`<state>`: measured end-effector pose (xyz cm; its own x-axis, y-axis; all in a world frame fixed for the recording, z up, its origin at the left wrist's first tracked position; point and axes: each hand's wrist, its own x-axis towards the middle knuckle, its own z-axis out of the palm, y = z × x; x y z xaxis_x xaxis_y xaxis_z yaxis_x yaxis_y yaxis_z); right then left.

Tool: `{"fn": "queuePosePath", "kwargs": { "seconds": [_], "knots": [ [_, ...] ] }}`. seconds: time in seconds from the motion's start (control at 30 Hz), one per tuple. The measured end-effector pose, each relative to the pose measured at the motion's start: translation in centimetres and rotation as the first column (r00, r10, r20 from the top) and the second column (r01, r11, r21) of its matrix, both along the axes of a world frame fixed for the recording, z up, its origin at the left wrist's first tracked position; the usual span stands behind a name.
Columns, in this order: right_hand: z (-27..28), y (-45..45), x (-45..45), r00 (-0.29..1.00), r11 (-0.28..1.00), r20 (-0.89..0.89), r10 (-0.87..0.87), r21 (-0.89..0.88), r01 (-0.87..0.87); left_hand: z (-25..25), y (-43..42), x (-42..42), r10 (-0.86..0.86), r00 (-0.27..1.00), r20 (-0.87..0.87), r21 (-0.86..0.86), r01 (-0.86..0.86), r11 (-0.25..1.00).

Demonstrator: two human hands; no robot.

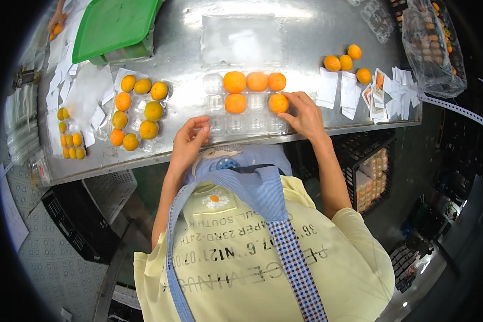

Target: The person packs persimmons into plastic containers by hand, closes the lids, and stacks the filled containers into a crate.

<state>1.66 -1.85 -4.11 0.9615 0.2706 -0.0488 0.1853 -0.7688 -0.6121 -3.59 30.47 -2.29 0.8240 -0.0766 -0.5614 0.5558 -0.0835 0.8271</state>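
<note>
One orange [278, 103] sits at the right end of the middle row of a clear cupped tray [236, 125]; the right hand [305, 115] holds it, thumb on the near side and fingers on the far side; whether the fruit is fully seated, I cannot tell.

A light grip seems best here, since thin plastic could flex under a hard push; pressing straight down, then spreading the fingers before lifting, should keep the fruit from rolling.

The left hand [189, 140] is beside the tray's near left corner, fingers loosely curled and narrow; no fruit shows in it, and I cannot tell whether it pinches the rim; steadying that corner would probably help.

Three oranges [257, 81] fill the far row except its left cup; another orange [235, 103] sits in the middle row; the near row is bare.

Farther out, a second tray of oranges [153, 110] lies to the left; four loose oranges [331, 63] rest to the right, near white papers [327, 88] on the metal table [182, 96].
</note>
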Motion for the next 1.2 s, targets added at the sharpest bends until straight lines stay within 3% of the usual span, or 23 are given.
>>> {"fn": "queuePosePath", "kwargs": {
  "seconds": [0.07,0.1,0.13,0.2,0.23,0.27,0.33,0.37,0.4,0.5,0.57,0.63,0.67,0.7,0.87,1.0,1.07,1.1,1.13,1.2],
  "knots": [
    [0.2,-0.1,0.0,0.999,0.999,-0.022,-0.049,0.012,0.049,-0.3,-0.3,0.2,-0.014,1.000,0.017,0.008,0.013,1.000],
    [0.0,-0.4,0.0,0.993,0.980,-0.025,-0.117,0.157,0.120,-0.7,-0.2,0.2,-0.036,0.999,0.029,0.014,0.035,0.999],
    [-0.7,-1.3,0.0,0.964,0.920,-0.199,-0.176,0.316,0.233,-0.5,-0.3,0.3,-0.030,0.999,0.041,0.004,0.029,1.000],
    [0.8,-4.5,1.9,0.903,0.759,-0.368,-0.223,0.516,0.397,-1.0,-0.1,0.2,-0.002,1.000,0.010,-0.037,0.003,0.999],
    [1.4,-8.3,3.7,0.917,0.763,-0.232,-0.324,0.508,0.399,-1.0,0.0,0.3,0.002,1.000,-0.015,-0.034,-0.002,0.999],
    [4.3,-11.8,6.2,0.894,0.671,-0.167,-0.416,0.607,0.426,-1.0,0.1,0.4,-0.004,1.000,-0.019,-0.042,0.003,0.999],
    [14.8,-17.1,11.6,0.873,0.368,-0.061,-0.483,0.891,0.266,-0.7,-0.2,0.8,-0.024,0.999,0.028,-0.041,0.025,0.999],
    [19.1,-18.7,13.2,0.876,0.282,-0.001,-0.482,0.946,0.156,-0.6,-0.1,0.9,-0.033,0.999,0.037,-0.036,0.035,0.999],
    [21.5,-20.7,14.4,0.892,0.286,0.076,-0.446,0.956,0.062,-0.4,-0.1,0.8,-0.041,0.999,0.037,-0.028,0.042,0.999],
    [22.8,-16.6,15.1,0.775,0.474,0.151,-0.614,0.855,0.209,-0.7,-0.1,0.9,0.003,0.998,0.058,-0.048,0.000,0.999],
    [17.8,-13.5,14.1,0.885,0.566,0.065,-0.461,0.790,0.238,-1.3,0.4,0.4,0.059,0.997,0.053,-0.069,-0.056,0.996],
    [12.0,-7.4,12.5,0.923,0.649,-0.077,-0.376,0.689,0.322,-2.3,1.0,-0.3,0.097,0.992,0.085,-0.090,-0.089,0.992],
    [8.9,-5.0,11.9,0.959,0.689,-0.114,-0.259,0.674,0.266,-2.2,1.3,-0.6,0.110,0.989,0.101,-0.100,-0.100,0.990],
    [6.8,-1.8,11.0,0.945,0.689,-0.247,-0.214,0.648,0.325,-2.6,1.7,-1.0,0.126,0.984,0.128,-0.075,-0.117,0.990],
    [1.6,12.8,7.5,0.895,0.745,-0.394,0.209,0.657,0.115,-2.5,4.1,-2.5,0.311,0.947,0.083,-0.114,-0.301,0.947],
    [3.0,21.3,6.6,0.862,0.854,-0.256,0.438,0.419,-0.310,-2.8,7.3,-3.7,0.549,0.826,0.130,-0.119,-0.536,0.836],
    [3.6,24.2,6.5,0.833,0.845,-0.258,0.490,0.377,-0.380,-2.4,9.2,-4.5,0.652,0.734,0.192,-0.094,-0.647,0.756],
    [3.6,25.3,6.4,0.817,0.836,-0.258,0.516,0.357,-0.416,-2.8,10.2,-5.0,0.698,0.676,0.236,-0.056,-0.707,0.705],
    [3.6,25.9,6.2,0.809,0.835,-0.264,0.526,0.341,-0.432,-3.1,11.2,-5.4,0.662,0.661,0.354,0.126,-0.735,0.667],
    [3.5,27.1,5.8,0.792,0.830,-0.273,0.546,0.308,-0.466,-3.1,13.0,-5.9,0.635,0.623,0.457,0.292,-0.779,0.555]
  ]
}}
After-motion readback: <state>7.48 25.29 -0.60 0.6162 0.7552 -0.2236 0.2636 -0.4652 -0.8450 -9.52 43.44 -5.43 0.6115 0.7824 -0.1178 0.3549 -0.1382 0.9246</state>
